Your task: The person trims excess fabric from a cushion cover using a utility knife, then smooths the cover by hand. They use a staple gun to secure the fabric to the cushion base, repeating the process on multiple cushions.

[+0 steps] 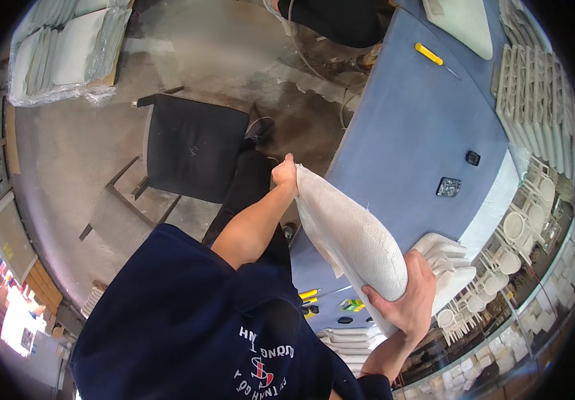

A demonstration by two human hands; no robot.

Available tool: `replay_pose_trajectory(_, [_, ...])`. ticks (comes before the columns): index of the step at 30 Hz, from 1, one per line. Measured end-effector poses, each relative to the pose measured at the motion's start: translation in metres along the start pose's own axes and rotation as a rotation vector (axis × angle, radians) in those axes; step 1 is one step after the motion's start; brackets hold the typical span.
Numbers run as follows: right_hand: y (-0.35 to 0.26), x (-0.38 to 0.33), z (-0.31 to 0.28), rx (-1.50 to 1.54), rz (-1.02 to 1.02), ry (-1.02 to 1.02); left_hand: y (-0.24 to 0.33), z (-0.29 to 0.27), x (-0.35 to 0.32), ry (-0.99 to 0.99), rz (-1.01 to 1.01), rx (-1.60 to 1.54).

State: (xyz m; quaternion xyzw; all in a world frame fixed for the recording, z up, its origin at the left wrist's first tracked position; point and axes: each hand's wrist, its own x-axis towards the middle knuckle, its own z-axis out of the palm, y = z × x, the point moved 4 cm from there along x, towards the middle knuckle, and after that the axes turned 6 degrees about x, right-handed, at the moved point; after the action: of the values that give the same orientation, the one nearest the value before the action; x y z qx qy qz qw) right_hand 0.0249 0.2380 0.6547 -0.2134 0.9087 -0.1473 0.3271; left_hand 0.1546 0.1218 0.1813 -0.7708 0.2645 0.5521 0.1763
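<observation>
A white fabric-covered seat pad (351, 227) is tilted up on its side in front of me, partly over the table's near edge. My left hand (286, 172) is closed on its far corner. At the nearer end my right hand (407, 297) grips the rounded edge, thumb on the fabric face. Loose cloth hangs along the pad's lower side. Beside my right hand lies a stack of similar white pads (444, 260). A yellow-handled screwdriver (309, 293) and a small green-and-yellow box (351, 305) lie on the table near the pad's lower edge.
The blue-topped table (394, 133) carries another yellow-handled screwdriver (429, 55) and two small black objects (449, 187). White pads (534, 100) stand stacked at its far right. A black-seated chair (194, 147) is left of me. Wrapped pads (67, 53) stand far left. Another person's dark-clothed leg (341, 20) shows beyond.
</observation>
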Motion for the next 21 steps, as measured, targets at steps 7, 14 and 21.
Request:
replay_pose_trajectory(7, [0.015, -0.005, 0.003, 0.075, -0.172, -0.04, 0.012, -0.006, -0.01, 0.162, 0.172, 0.315])
replay_pose_trajectory(14, [0.03, -0.022, 0.018, 0.178, -0.259, -0.069, 0.018, 0.001, 0.006, 0.263, 0.408, 0.493])
replay_pose_trajectory(21, [0.043, -0.029, 0.014, 0.139, -0.275, -0.076, -0.007, 0.0, 0.093, 0.195, 1.174, 1.241])
